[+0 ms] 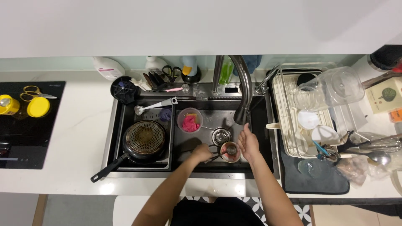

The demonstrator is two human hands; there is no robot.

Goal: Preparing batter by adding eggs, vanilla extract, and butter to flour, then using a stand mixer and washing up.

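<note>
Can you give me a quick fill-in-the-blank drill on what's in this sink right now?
1. The left hand and right hand meet over a small ____ in the sink.
2. The black pan lies to the ____ of the drain.
3. The clear cup holds something ____.

Missing words: bowl; left; pink

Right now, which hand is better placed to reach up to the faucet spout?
Probably the right hand: it sits directly under the faucet spout, beside the small bowl. The left hand lies farther off and grips a utensil.
</note>
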